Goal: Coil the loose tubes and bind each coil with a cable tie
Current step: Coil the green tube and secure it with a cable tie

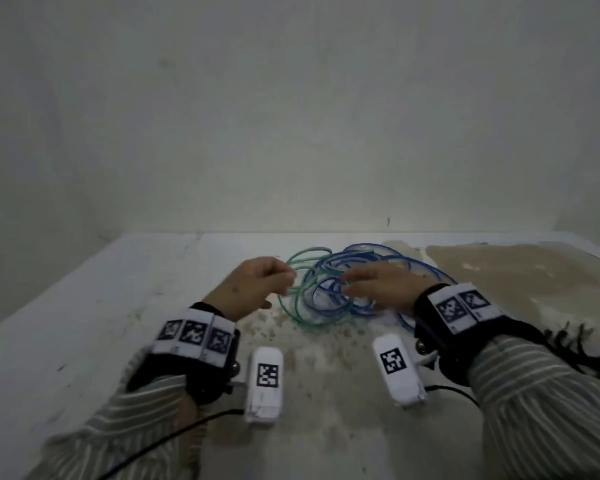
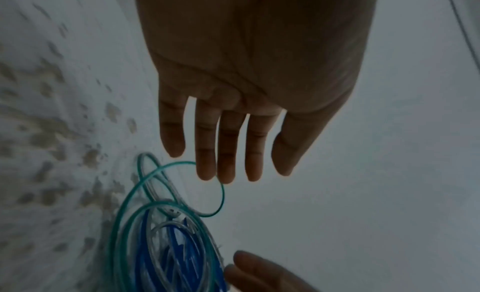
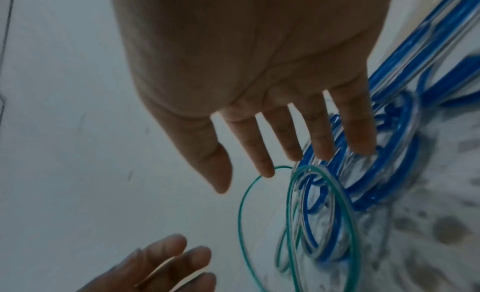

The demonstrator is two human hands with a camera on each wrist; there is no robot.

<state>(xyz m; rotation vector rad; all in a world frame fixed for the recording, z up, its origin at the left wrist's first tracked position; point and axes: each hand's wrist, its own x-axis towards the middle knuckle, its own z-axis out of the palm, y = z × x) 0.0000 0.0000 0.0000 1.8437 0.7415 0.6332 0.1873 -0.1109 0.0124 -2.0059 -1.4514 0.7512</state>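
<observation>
On the white table [image 1: 94,306], near its far edge, the green tube [image 1: 293,296] and blue tube [image 1: 371,261] lie in one tangled heap of loose loops, green to the left, blue to the right. The left hand [image 1: 253,289] hovers at the green loops; its wrist view shows the fingers [image 2: 205,153] straight and slightly spread, holding nothing, tips just over a green loop. The right hand [image 1: 381,287] reaches over the blue loops, fingers [image 3: 358,128] likewise extended and apart, gripping nothing. Black cable ties [image 1: 575,344] lie by the right wrist.
</observation>
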